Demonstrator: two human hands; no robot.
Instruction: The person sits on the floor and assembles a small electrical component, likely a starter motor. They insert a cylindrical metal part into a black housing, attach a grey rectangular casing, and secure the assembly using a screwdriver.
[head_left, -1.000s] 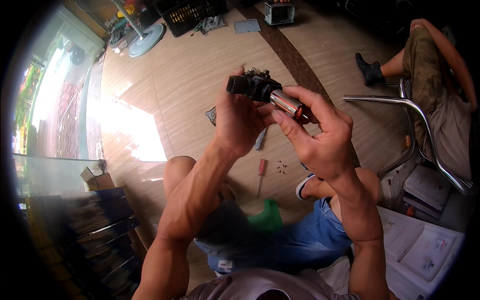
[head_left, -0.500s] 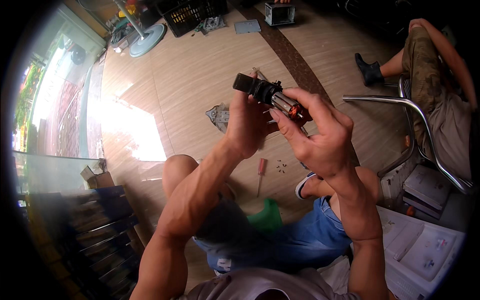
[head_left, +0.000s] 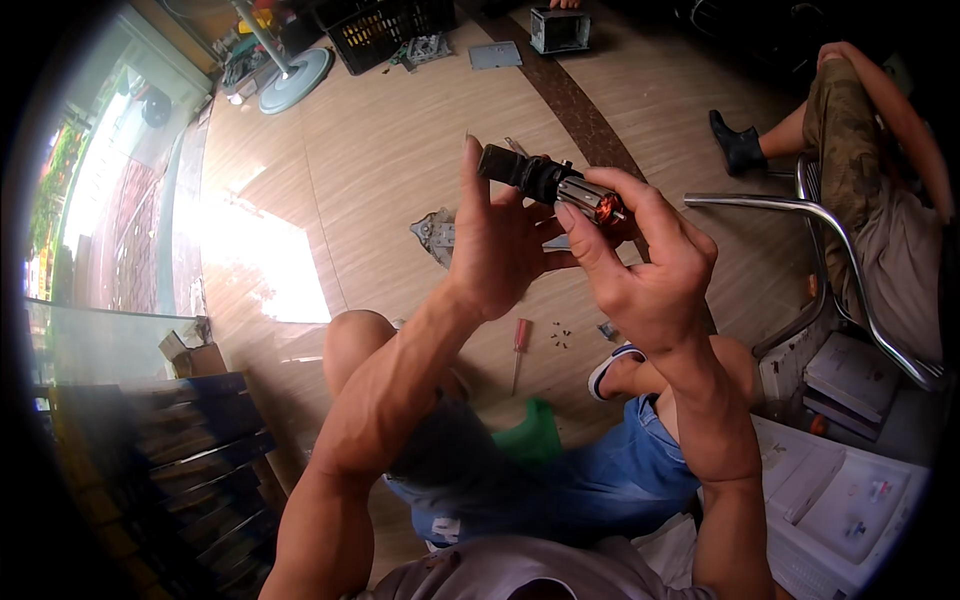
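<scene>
Evidently airborne, a motor part [head_left: 550,184] sits between both hands, above the middle of the floor [head_left: 380,180], away from its edges. Its long axis slants from a black end at upper left to a silver core with copper windings at lower right, where the right hand [head_left: 652,245] has its grip clamped, thumb and forefinger pinching the core. That hand reaches in from the right, knuckles outward. The left hand [head_left: 492,250] stands beside the black end, thumb upright and apart from its spread fingers; I cannot tell whether they touch the part. Below lie a metal bracket [head_left: 435,236], a red-handled screwdriver [head_left: 521,338] and small screws [head_left: 562,335]; toward the floor's far edge, a flat plate [head_left: 495,54].
</scene>
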